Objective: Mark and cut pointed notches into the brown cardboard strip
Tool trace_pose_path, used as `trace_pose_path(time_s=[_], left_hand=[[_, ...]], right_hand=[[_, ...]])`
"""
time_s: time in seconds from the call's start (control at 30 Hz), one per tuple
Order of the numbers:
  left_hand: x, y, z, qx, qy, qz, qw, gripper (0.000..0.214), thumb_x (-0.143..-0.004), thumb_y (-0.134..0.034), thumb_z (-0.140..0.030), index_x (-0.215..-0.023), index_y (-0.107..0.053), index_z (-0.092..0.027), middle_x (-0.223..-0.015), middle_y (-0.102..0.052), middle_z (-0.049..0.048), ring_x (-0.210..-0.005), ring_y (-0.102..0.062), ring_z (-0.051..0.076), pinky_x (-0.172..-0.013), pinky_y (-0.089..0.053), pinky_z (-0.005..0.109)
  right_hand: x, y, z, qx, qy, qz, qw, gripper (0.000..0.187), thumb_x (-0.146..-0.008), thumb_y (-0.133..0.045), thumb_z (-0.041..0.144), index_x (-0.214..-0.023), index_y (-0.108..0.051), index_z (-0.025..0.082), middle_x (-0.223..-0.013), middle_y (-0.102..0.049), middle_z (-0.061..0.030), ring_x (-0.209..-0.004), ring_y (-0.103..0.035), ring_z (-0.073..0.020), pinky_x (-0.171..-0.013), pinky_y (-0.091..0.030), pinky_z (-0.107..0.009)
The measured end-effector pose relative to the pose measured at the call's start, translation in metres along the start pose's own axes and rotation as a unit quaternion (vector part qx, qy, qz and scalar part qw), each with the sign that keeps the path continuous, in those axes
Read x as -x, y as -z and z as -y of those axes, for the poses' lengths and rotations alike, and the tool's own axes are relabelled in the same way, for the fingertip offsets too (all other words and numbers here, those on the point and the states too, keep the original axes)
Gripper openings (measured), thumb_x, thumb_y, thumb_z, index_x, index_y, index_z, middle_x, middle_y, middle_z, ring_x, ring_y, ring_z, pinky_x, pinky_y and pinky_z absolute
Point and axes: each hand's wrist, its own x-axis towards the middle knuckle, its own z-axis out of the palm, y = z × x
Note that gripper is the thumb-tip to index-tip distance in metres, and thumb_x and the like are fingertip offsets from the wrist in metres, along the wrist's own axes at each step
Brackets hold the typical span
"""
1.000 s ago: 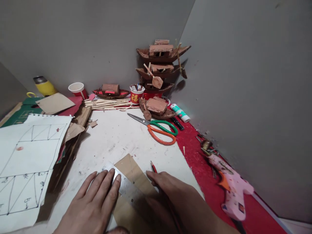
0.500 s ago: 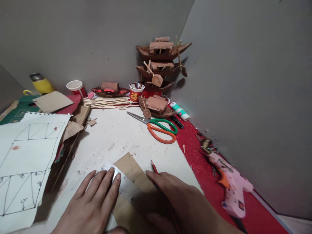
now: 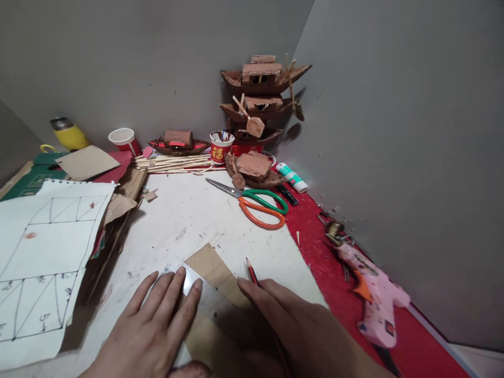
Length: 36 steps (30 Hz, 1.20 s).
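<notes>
My left hand [image 3: 147, 320] lies flat with fingers stretched out, pressing a shiny, see-through ruler-like strip [image 3: 205, 300] onto a piece of brown cardboard [image 3: 210, 262]. Its thumb rests near the bottom edge of the view. A red and black pencil [image 3: 252, 273] is gripped in my right hand [image 3: 287, 320], with its sharpened tip pointing up and away from the cardboard. The right hand rests over the cardboard's right side and shades it. Faint lines show on the far part of the cardboard.
Scissors [image 3: 252, 202] lie beyond my hands. A pink glue gun [image 3: 374, 299] is at right. A drawn paper sheet [image 3: 47, 252] covers cardboard at left. Model boats [image 3: 262, 79], a red paper cup [image 3: 221, 152] and thin wooden sticks [image 3: 173, 161] stand along the wall.
The left forefinger has shifted slightly right on the strip. My right hand keeps the pencil in nearly the same place. The whole view has shifted slightly.
</notes>
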Motion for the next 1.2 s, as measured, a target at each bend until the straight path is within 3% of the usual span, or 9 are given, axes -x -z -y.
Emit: trace_pose_path(time_s=[0.27,0.57,0.7,1.0,1.2], left_hand=[[0.0022,0.0026,-0.0003,0.003,0.000,0.001,1.000,0.078,-0.083,-0.042,-0.073,-0.130,-0.057,-0.013,-0.128,-0.063,0.0197,-0.119,-0.055,0.033,-0.101,-0.034,0.042],[0.0053,-0.0020,-0.0016,0.004,0.001,-0.005,1.000,0.084,-0.083,-0.042,-0.073,-0.137,-0.050,-0.009,-0.134,-0.058,0.0221,-0.126,-0.050,0.033,-0.102,-0.037,0.040],[0.0062,-0.0032,-0.0015,0.014,0.000,0.026,1.000,0.084,-0.083,-0.044,-0.072,-0.140,-0.047,-0.009,-0.135,-0.057,0.0214,-0.127,-0.051,0.033,-0.100,-0.042,0.039],[0.0051,0.0032,-0.0011,0.058,0.011,0.045,0.997,0.094,-0.083,-0.048,-0.070,-0.150,-0.027,-0.007,-0.141,-0.050,0.0225,-0.131,-0.047,0.036,-0.098,-0.048,0.040],[0.0066,-0.0002,-0.0027,0.072,0.017,0.049,0.996,0.092,-0.082,-0.048,-0.070,-0.149,-0.031,-0.009,-0.142,-0.050,0.0207,-0.132,-0.046,0.035,-0.099,-0.047,0.040]], right_hand=[[0.0018,0.0006,0.0017,0.031,0.037,-0.014,0.999,0.067,-0.073,-0.072,0.021,-0.135,-0.050,0.010,-0.111,-0.067,-0.0204,-0.087,-0.069,-0.0325,-0.066,-0.061,-0.040],[0.0016,0.0007,0.0055,0.046,0.030,0.004,0.998,0.064,-0.072,-0.070,0.018,-0.133,-0.054,0.006,-0.112,-0.067,-0.0207,-0.093,-0.067,-0.0326,-0.070,-0.060,-0.040],[-0.0034,-0.0004,0.0042,0.052,0.027,0.007,0.998,0.068,-0.068,-0.072,0.018,-0.133,-0.055,0.006,-0.112,-0.068,-0.0214,-0.088,-0.068,-0.0331,-0.067,-0.061,-0.042],[-0.0038,0.0003,0.0052,0.050,0.053,-0.021,0.997,0.064,-0.068,-0.072,0.016,-0.130,-0.057,0.004,-0.111,-0.069,-0.0210,-0.094,-0.067,-0.0319,-0.071,-0.061,-0.038],[-0.0028,0.0015,0.0060,0.053,0.055,-0.024,0.997,0.065,-0.068,-0.075,0.016,-0.129,-0.058,0.004,-0.112,-0.069,-0.0211,-0.097,-0.066,-0.0327,-0.072,-0.061,-0.038]])
